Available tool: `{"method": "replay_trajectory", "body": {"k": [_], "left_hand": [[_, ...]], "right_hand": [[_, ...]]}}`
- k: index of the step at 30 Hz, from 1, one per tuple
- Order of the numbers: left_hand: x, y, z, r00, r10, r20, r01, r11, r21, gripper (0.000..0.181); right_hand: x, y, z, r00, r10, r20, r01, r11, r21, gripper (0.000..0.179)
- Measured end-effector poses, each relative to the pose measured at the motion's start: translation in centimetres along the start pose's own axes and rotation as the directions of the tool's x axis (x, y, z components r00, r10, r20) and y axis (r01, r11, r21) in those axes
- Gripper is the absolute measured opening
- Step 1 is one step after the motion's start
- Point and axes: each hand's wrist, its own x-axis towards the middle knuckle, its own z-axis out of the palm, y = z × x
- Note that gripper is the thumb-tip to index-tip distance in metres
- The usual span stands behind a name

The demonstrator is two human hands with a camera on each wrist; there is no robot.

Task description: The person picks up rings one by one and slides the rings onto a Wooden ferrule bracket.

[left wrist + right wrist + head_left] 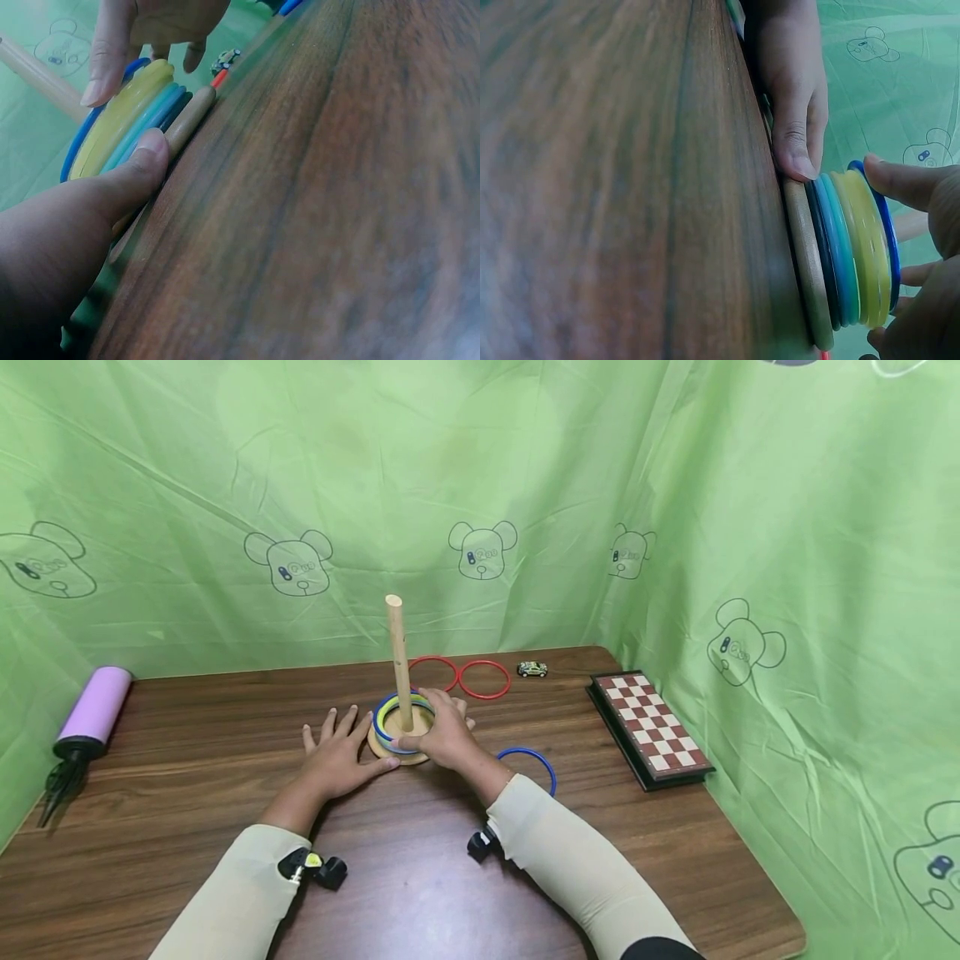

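Note:
A wooden peg [399,660] rises from a round wooden base [411,761] on the table in the head view. Around the peg lies a stack of rings: dark and light blue low down, yellow rings [862,255] above, and a blue ring [891,247] on top. My right hand [447,732] spans that top blue ring, its thumb on one side and its fingers on the other. My left hand [337,760] lies spread beside the base, and its thumb touches the base's edge in the left wrist view. Part of the stack is hidden behind my right hand.
Two red rings [510,681] lie behind the peg, with a small toy car [532,669] to their right. Another blue ring [553,777] sits partly behind my right forearm. A chessboard box [656,727] stands at the right edge, a purple hand pump [93,710] at the far left.

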Motion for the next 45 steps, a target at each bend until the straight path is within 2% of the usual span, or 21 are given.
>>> {"method": "replay_trajectory", "body": {"k": [11,17,22,27,35,45], "left_hand": [[0.2,-0.1,0.2,1.000,0.000,-0.002,0.000,1.000,0.005,0.119],[0.2,-0.2,0.2,1.000,-0.001,0.002,0.001,1.000,-0.002,0.119],[0.1,-0.2,0.2,1.000,0.001,0.000,-0.001,1.000,0.002,0.119],[0.1,-0.1,0.2,1.000,0.003,-0.002,-0.003,1.000,0.004,0.119],[0.1,0.1,0.0,1.000,0.011,-0.020,-0.011,1.000,0.012,0.118],[0.0,0.1,0.0,1.000,0.004,-0.006,-0.004,1.000,0.009,0.118]], "right_hand": [[-0.1,0.1,-0.2,1.000,-0.030,-0.006,0.030,1.000,-0.005,0.099],[-0.3,0.3,-0.5,0.999,-0.046,-0.023,0.046,0.998,0.031,0.097],[-0.4,0.7,-0.6,1.000,-0.024,-0.004,0.025,0.998,0.051,0.096],[-0.3,1.1,-0.6,1.000,-0.007,0.019,0.007,1.000,0.016,0.097],[-0.1,1.3,-0.5,1.000,-0.025,0.019,0.024,0.999,0.035,0.099],[-0.1,1.3,-0.5,0.999,-0.034,0.034,0.033,0.999,0.038,0.101]]}}
